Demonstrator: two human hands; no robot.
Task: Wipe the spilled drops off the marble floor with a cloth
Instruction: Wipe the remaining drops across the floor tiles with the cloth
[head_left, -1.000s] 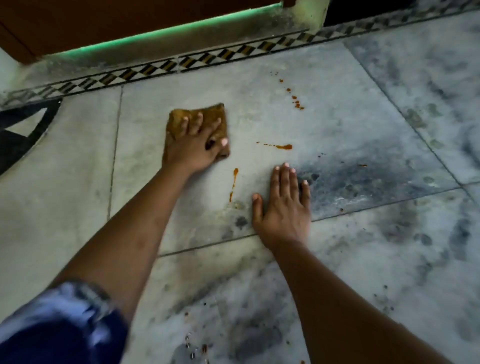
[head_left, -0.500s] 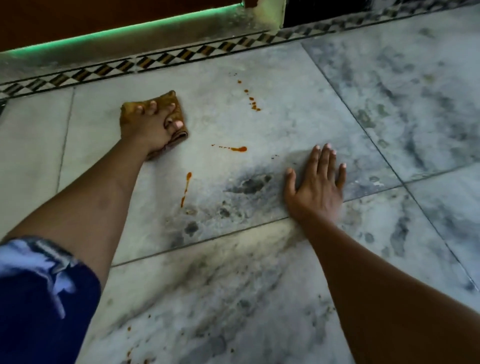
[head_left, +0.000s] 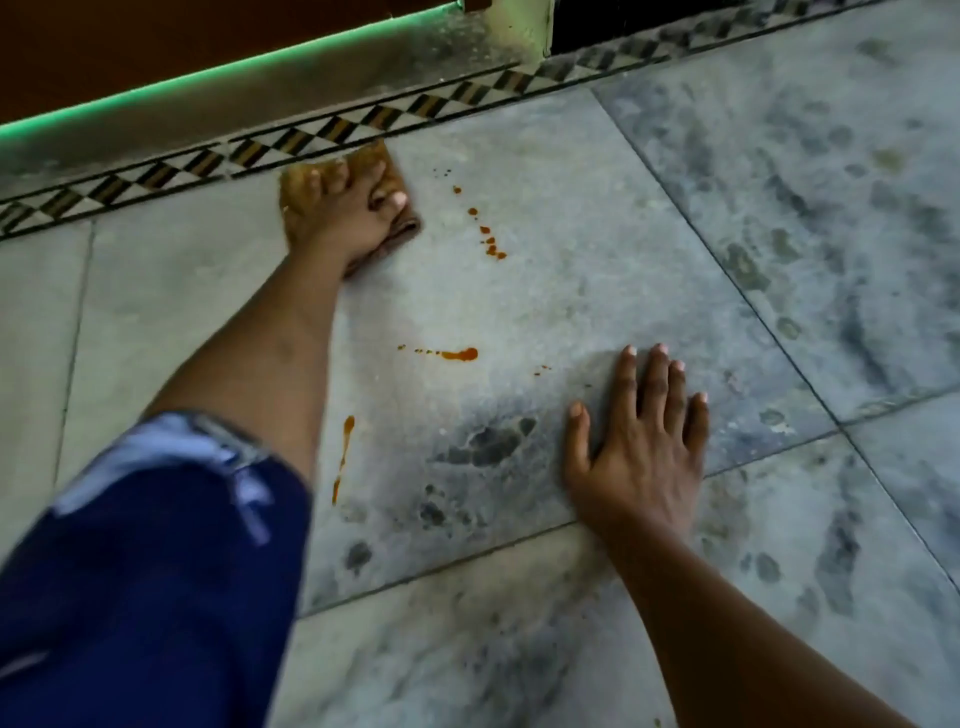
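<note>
A folded brown cloth (head_left: 295, 188) lies on the grey marble floor (head_left: 571, 218), close to the patterned border strip. My left hand (head_left: 345, 215) rests on top of it, fingers laid over the cloth and thumb curled against its folded right edge. Orange-brown drops sit to the right of the cloth in a slanting trail (head_left: 488, 243). A longer splash (head_left: 458, 355) lies mid-tile, and a thin streak (head_left: 344, 452) runs beside my left forearm. My right hand (head_left: 644, 447) is flat on the floor, fingers straight, right of the spills.
A black-and-white patterned border strip (head_left: 260, 148) runs along the far edge of the tile, below a step with a green-lit edge (head_left: 218, 78). My blue sleeve (head_left: 150, 561) fills the lower left. Dark veined marble tiles (head_left: 831, 234) spread to the right.
My left hand slid the cloth away from me, up to the border strip and level with the upper trail of drops. My right hand shifted right of the spills and stays flat.
</note>
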